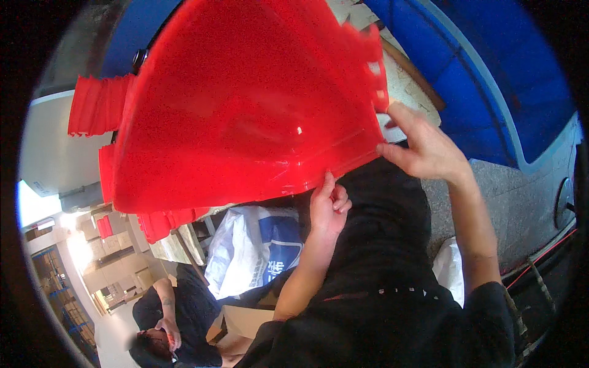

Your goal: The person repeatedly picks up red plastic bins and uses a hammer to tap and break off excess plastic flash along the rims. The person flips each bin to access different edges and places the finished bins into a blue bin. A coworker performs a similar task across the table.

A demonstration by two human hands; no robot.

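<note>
Both hands gripped a red tub by its near rim: left hand pinching the edge, right hand clamped at the corner.

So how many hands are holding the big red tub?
2. The left hand grips the red tub at its bottom edge, and the right hand holds its right corner. Another person's hand sits low on the left, not touching it.
</note>
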